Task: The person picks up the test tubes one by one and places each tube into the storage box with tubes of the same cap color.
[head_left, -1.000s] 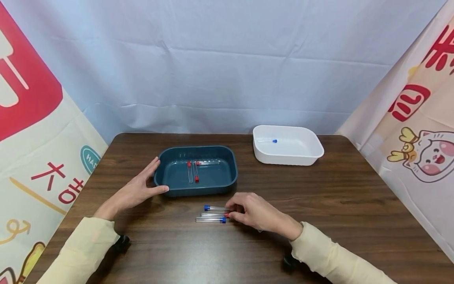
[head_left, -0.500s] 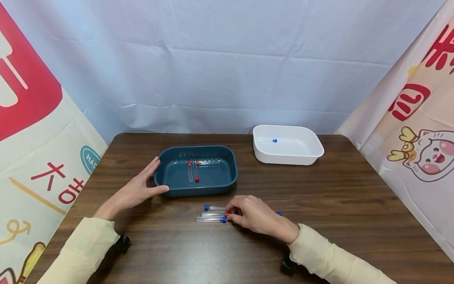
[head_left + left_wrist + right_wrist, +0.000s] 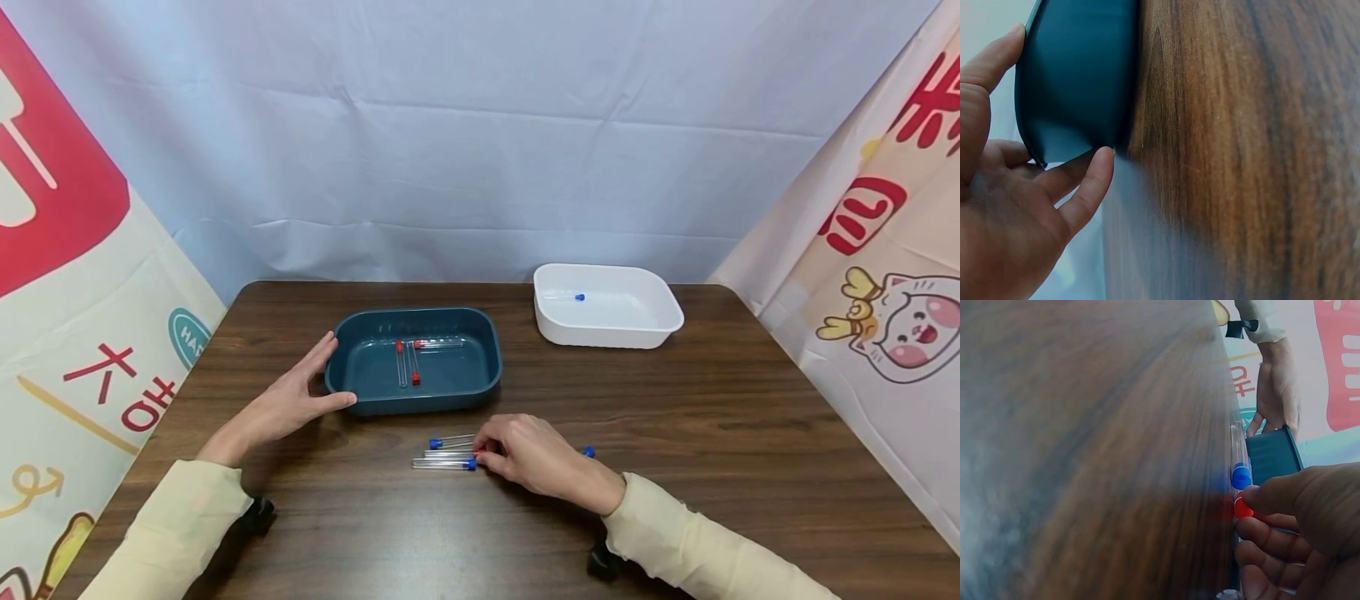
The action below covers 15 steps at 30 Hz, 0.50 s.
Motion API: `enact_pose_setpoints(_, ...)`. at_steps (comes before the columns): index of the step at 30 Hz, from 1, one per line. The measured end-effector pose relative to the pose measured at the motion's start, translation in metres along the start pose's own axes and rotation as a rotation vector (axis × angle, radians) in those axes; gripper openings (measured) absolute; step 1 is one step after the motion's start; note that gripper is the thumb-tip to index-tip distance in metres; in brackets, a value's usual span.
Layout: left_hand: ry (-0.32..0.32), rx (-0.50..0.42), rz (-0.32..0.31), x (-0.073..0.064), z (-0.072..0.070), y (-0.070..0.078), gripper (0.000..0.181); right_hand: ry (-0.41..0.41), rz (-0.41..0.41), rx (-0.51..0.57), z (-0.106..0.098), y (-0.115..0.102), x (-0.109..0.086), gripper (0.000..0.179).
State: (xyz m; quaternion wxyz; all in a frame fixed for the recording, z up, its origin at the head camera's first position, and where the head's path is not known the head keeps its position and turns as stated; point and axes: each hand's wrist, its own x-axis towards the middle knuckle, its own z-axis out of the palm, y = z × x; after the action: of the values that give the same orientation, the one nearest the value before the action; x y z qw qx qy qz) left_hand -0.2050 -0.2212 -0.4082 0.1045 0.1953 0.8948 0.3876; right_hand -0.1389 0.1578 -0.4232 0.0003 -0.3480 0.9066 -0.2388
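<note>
Red-capped test tube (image 3: 448, 454) lies on the wood-grain table (image 3: 420, 542), its cap pinched between thumb and fingers of the right hand (image 3: 528, 454). Just nearer than that pinch lies a blue-capped test tube (image 3: 441, 466); just beyond, another blue-capped tube (image 3: 453, 440). Farther left of the grip, the left hand (image 3: 281, 406) spreads thumb and fingers against a teal tray (image 3: 427, 405).

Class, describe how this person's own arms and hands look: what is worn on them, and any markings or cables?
The left hand and right hand are both bare, without gloves. Each arm wears a long, plain, pale yellow fabric sleeve, slightly wrinkled. A small black block-shaped device sits under each cuff. No cables or printed markings can be made out.
</note>
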Motion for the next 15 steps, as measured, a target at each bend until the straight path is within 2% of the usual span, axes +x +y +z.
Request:
enact_pose_setpoints(8,0.004,0.006,-0.005,-0.0004,-0.0001,0.0015,0.102,0.024,-0.015,-0.009,-0.0009,0.0012,-0.0034,0.005)
enact_pose_setpoints(15,0.002,0.018,-0.011,-0.0007,0.0000,0.0028,0.102,0.004,0.037,0.000,-0.0054,0.0061,-0.0096,0.003)
